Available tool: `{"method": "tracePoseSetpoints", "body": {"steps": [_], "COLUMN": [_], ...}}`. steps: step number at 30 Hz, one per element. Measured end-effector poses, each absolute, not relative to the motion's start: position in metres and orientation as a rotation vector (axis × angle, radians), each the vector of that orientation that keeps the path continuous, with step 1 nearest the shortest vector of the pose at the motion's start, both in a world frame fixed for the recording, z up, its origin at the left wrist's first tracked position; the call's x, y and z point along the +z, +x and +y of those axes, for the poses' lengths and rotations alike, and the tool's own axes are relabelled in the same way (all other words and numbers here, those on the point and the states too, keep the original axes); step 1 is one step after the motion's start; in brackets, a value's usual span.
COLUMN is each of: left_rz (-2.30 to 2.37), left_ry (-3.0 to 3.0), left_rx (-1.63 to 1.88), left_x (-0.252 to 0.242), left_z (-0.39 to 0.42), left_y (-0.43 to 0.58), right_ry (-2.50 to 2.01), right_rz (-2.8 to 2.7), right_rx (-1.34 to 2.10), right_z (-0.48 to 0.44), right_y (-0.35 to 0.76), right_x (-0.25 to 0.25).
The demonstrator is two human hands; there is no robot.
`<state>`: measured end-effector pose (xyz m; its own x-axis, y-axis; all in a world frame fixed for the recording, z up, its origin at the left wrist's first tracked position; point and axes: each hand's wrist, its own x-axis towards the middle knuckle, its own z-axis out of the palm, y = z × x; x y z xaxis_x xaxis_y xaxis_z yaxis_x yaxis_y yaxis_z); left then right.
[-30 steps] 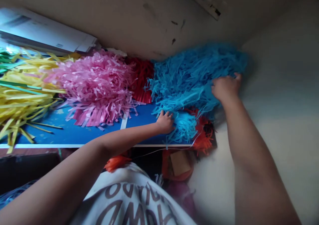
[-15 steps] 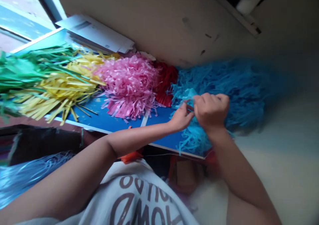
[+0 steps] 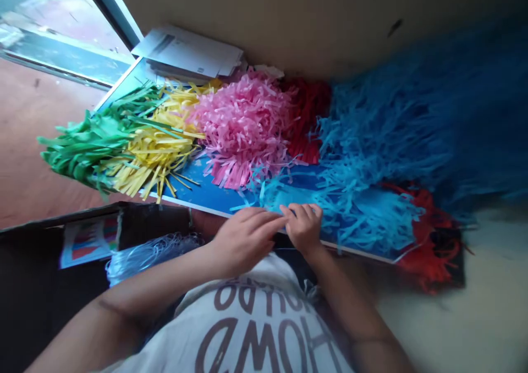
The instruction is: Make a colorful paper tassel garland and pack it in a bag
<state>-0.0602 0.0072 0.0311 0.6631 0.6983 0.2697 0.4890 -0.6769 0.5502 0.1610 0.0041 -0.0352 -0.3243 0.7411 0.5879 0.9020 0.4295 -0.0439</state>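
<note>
Blue table [image 3: 210, 198] by wall, left hand [image 3: 245, 238] fingers bunched, meeting curled right hand [image 3: 305, 225], can't tell if gripping light-blue fringe [image 3: 274, 193] just beyond, already cut, apparently mid-handling, remainder unclear, long axis seemingly left-right, tips leftward, blue pile [image 3: 391, 120] farther right.
</note>
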Motion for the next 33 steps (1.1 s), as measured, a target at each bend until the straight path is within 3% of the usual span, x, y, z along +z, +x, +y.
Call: {"method": "tracePoseSetpoints", "body": {"steps": [6, 10, 13, 18, 25, 29, 33], "left_rz": [0.839, 0.946, 0.928, 0.918, 0.901, 0.929, 0.913], "left_ry": [2.639, 2.601, 2.619, 2.697, 2.626, 2.633, 2.63], "left_rx": [0.316, 0.443, 0.593, 0.582, 0.186, 0.064, 0.07], "left_x": [-0.016, -0.016, -0.006, -0.011, -0.031, -0.029, -0.024], "left_z": [0.07, 0.08, 0.071, 0.063, 0.049, 0.039, 0.038], "left_y": [0.01, -0.007, -0.019, -0.026, -0.003, 0.012, 0.013], "right_ry": [-1.486, -1.466, -1.73, -2.032, -2.153, -2.187, -1.81], "right_rz": [-2.112, -2.138, -2.186, -2.085, -1.965, -1.716, -2.2], "right_rx": [-0.305, 0.217, 0.388, 0.137, 0.232, -0.301, 0.079], "right_z": [-0.03, -0.047, -0.015, 0.033, -0.073, -0.09, -0.05], "right_y": [0.166, 0.135, 0.11, 0.157, 0.316, 0.279, 0.211], "right_x": [-0.01, -0.023, -0.04, -0.035, 0.018, 0.038, 0.009]}}
